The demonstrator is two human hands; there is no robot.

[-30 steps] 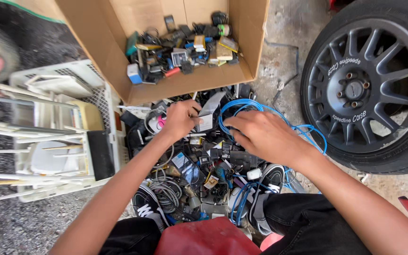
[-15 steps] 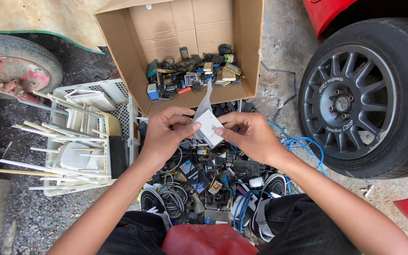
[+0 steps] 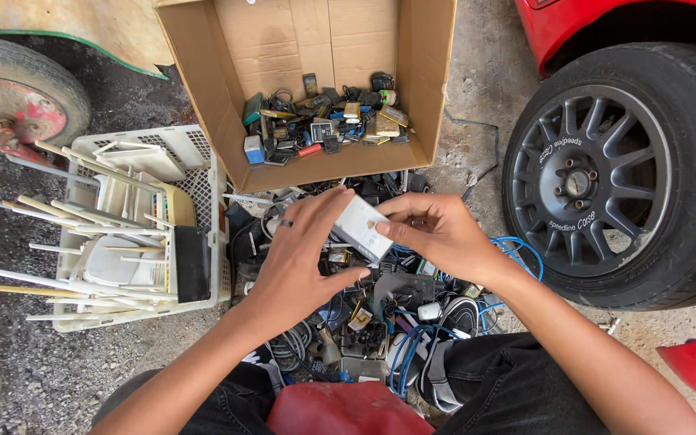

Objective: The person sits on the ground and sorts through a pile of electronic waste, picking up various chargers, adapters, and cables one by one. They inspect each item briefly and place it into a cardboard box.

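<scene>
Both hands hold one small white rectangular device (image 3: pixel 362 227) above a heap of scrap electronics and cables (image 3: pixel 380 314) on the ground; the left hand (image 3: pixel 304 258) closes its grip on the lower end, the right hand (image 3: pixel 432 234) pinches the upper edge; which face is up is probably not discernible; an open cardboard box (image 3: pixel 227 89) of small parts lies beyond, a white plastic crate (image 3: pixel 195 189) to the left, a car wheel (image 3: pixel 606 173) to the right.

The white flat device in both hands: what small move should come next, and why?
Probably lift the white device forward toward the cardboard box. Both the left hand and right hand hold it clear above the cable pile, and the box already holds similar small devices.
</scene>
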